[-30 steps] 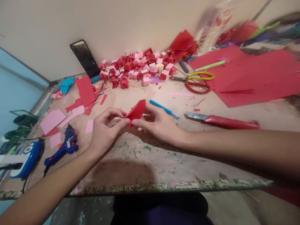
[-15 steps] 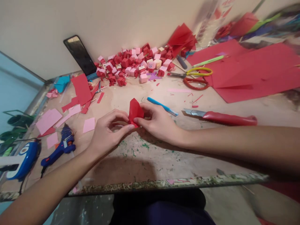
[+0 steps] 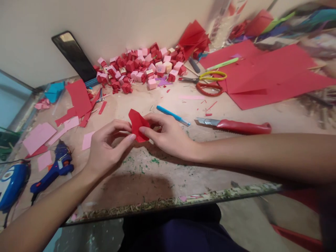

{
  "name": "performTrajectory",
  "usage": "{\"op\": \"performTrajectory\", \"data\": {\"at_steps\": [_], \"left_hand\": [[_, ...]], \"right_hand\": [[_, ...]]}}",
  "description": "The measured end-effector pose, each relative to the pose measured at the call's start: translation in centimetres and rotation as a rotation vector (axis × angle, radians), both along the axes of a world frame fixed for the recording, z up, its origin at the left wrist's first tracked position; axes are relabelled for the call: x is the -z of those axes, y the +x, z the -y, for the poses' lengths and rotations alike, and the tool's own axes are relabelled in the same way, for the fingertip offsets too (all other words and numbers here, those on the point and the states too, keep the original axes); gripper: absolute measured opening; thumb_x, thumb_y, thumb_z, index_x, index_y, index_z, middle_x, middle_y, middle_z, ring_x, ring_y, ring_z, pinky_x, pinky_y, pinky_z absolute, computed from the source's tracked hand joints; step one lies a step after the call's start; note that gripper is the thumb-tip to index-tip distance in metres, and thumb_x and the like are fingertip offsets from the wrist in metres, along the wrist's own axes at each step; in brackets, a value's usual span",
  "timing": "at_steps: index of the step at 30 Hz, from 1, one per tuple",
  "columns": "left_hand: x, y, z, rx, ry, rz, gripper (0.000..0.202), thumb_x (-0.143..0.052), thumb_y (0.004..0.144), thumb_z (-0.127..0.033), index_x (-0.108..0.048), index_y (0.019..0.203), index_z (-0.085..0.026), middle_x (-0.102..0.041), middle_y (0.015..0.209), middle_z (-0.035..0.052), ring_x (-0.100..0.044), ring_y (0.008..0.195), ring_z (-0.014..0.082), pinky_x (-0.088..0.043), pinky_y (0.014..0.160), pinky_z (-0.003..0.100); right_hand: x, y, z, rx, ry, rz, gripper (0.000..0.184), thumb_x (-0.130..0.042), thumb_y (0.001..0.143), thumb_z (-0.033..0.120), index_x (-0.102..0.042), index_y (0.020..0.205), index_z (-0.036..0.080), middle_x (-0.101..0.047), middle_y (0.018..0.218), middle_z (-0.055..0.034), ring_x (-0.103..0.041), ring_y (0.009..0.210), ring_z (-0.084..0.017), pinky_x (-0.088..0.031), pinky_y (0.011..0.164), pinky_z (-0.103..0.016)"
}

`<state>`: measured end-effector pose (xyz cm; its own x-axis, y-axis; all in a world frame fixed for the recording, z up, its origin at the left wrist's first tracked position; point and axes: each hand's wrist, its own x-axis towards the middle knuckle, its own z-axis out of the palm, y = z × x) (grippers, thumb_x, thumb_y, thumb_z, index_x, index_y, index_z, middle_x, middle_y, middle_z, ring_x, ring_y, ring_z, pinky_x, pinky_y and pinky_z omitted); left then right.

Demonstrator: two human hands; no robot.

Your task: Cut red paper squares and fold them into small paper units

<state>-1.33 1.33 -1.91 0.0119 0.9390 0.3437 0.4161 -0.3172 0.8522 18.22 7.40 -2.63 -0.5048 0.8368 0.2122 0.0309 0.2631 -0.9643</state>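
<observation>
A small folded red paper piece (image 3: 138, 124) is held just above the worn tabletop (image 3: 162, 175) between both hands. My left hand (image 3: 106, 148) pinches its lower edge with thumb and forefinger. My right hand (image 3: 168, 134) grips it from the right, fingers curled round it. A blue pen (image 3: 173, 116) lies just behind my right hand. Further right lies a red-handled utility knife (image 3: 233, 125) with its blade out.
A heap of red and pink paper cubes (image 3: 141, 68) lies by the wall, next to a leaning phone (image 3: 75, 56). Yellow and red scissors (image 3: 207, 82) and large red sheets (image 3: 265, 75) lie at the right. A blue glue gun (image 3: 54, 168) and pink scraps (image 3: 39, 136) lie at the left.
The red paper piece has been turned and folded tighter between the fingers. The camera has shifted, so everything on the table sits further left in view.
</observation>
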Motion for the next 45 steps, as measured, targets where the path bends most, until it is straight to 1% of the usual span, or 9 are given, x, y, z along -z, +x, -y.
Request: {"op": "performTrajectory", "data": {"at_steps": [4, 9, 13, 18, 24, 27, 31, 37, 45], "left_hand": [[0.04, -0.16, -0.1, 0.015, 0.017, -0.046, 0.004, -0.081, 0.092, -0.025, -0.079, 0.095, -0.025, -0.075, 0.102, 0.0026, -0.072, 0.09, 0.0175, -0.063, 0.081, 0.03], [-0.27, -0.14, -0.15, -0.015, 0.045, -0.115, 0.005, -0.084, 0.089, -0.023, -0.081, 0.089, -0.028, -0.077, 0.096, 0.0006, -0.072, 0.092, 0.0176, -0.062, 0.088, 0.032], [-0.12, 0.07, -0.24, -0.033, -0.052, 0.062, 0.007, -0.084, 0.088, -0.021, -0.078, 0.091, -0.025, -0.077, 0.094, 0.0005, -0.074, 0.083, 0.015, -0.062, 0.074, 0.026], [0.22, 0.12, -0.53, -0.073, -0.134, 0.233, 0.03, -0.09, 0.081, -0.023, -0.074, 0.106, -0.025, -0.08, 0.098, 0.0016, -0.078, 0.089, 0.0186, -0.065, 0.077, 0.028], [-0.05, -0.05, -0.53, 0.007, -0.205, 0.214, 0.012, -0.085, 0.086, -0.026, -0.081, 0.098, -0.024, -0.082, 0.099, 0.0043, -0.078, 0.089, 0.021, -0.067, 0.077, 0.033], [-0.16, -0.01, -0.49, 0.002, -0.21, 0.218, 0.012, -0.086, 0.086, -0.025, -0.081, 0.096, -0.024, -0.082, 0.098, 0.0037, -0.077, 0.087, 0.0196, -0.066, 0.075, 0.031], [-0.14, -0.09, -0.53, -0.004, -0.228, 0.241, 0.012, -0.087, 0.084, -0.026, -0.082, 0.094, -0.025, -0.081, 0.094, 0.0028, -0.076, 0.084, 0.0189, -0.066, 0.073, 0.031], [0.18, -0.46, -0.78, 0.033, -0.255, 0.271, 0.013, -0.086, 0.086, -0.029, -0.083, 0.098, -0.026, -0.082, 0.102, 0.0053, -0.078, 0.092, 0.0223, -0.068, 0.077, 0.035], [0.25, -0.38, -0.77, 0.008, -0.216, 0.23, 0.006, -0.088, 0.086, -0.028, -0.085, 0.09, -0.025, -0.081, 0.093, 0.0028, -0.075, 0.087, 0.0179, -0.062, 0.076, 0.027]], "right_hand": [[0.26, 0.02, -0.06, -0.01, 0.016, 0.013, 0.014, -0.064, 0.098, 0.026, -0.074, 0.094, 0.016, -0.073, 0.09, -0.0018, -0.064, 0.081, -0.016, -0.051, 0.077, -0.031], [0.24, 0.08, 0.15, -0.032, 0.019, 0.01, 0.015, -0.065, 0.1, 0.026, -0.074, 0.094, 0.016, -0.073, 0.088, -0.0007, -0.064, 0.077, -0.014, -0.051, 0.074, -0.029], [0.16, 0.13, 0.32, -0.051, 0.021, 0.058, 0.017, -0.064, 0.101, 0.029, -0.076, 0.098, 0.017, -0.074, 0.089, -0.0018, -0.064, 0.076, -0.015, -0.049, 0.072, -0.029], [0.31, 0.04, 0.26, -0.025, 0.047, 0.072, 0.016, -0.065, 0.099, 0.028, -0.077, 0.1, 0.018, -0.074, 0.087, -0.0007, -0.06, 0.069, -0.013, -0.048, 0.069, -0.028], [0.16, 0.07, 0.29, -0.012, 0.035, 0.07, 0.016, -0.069, 0.097, 0.03, -0.079, 0.103, 0.018, -0.076, 0.093, -0.0023, -0.063, 0.072, -0.014, -0.049, 0.064, -0.027], [0.02, 0.03, 0.34, -0.016, 0.035, 0.037, 0.015, -0.073, 0.095, 0.031, -0.078, 0.1, 0.018, -0.076, 0.095, -0.0027, -0.067, 0.079, -0.015, -0.053, 0.069, -0.028], [-0.1, -0.04, 0.42, -0.024, -0.059, -0.008, 0.016, -0.073, 0.096, 0.033, -0.077, 0.095, 0.018, -0.076, 0.094, -0.003, -0.068, 0.082, -0.017, -0.055, 0.069, -0.029], [-0.25, 0.09, 0.16, 0.009, -0.068, 0.017, 0.015, -0.074, 0.095, 0.033, -0.079, 0.093, 0.018, -0.076, 0.091, -0.0025, -0.068, 0.081, -0.017, -0.055, 0.073, -0.031], [-0.12, 0.07, -0.19, 0.011, -0.02, -0.003, 0.013, -0.076, 0.09, 0.028, -0.076, 0.085, 0.016, -0.074, 0.083, -0.0008, -0.063, 0.074, -0.014, -0.05, 0.069, -0.028]]}}
